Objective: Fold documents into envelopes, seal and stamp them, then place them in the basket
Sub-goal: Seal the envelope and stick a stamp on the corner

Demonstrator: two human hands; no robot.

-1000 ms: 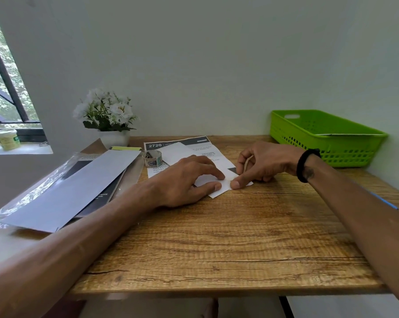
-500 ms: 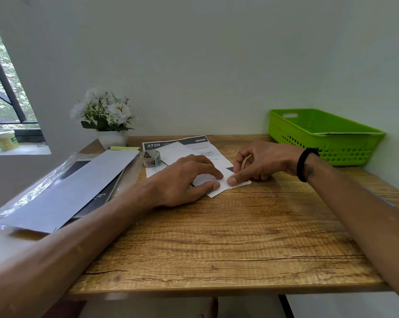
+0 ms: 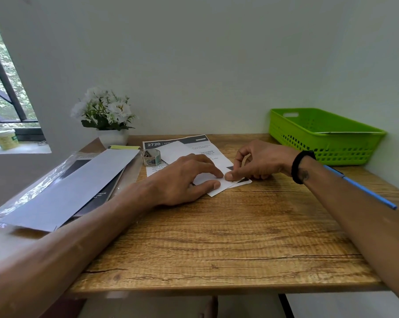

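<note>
At the far left of the frame, a long white envelope (image 3: pixel 72 187) lies slanted over a dark packet on the wooden table (image 3: pixel 217 244). Right of it, a stamp roll (image 3: pixel 150 157) sits on the printed document (image 3: pixel 189 148). At centre, the left hand (image 3: pixel 182 180) rests spread on the folded white paper (image 3: pixel 213 188), fingers pressing it flat. The right hand (image 3: pixel 260 162) pinches that paper's right edge with curled fingers. The green basket (image 3: pixel 320 138) sits at upper right.
</note>
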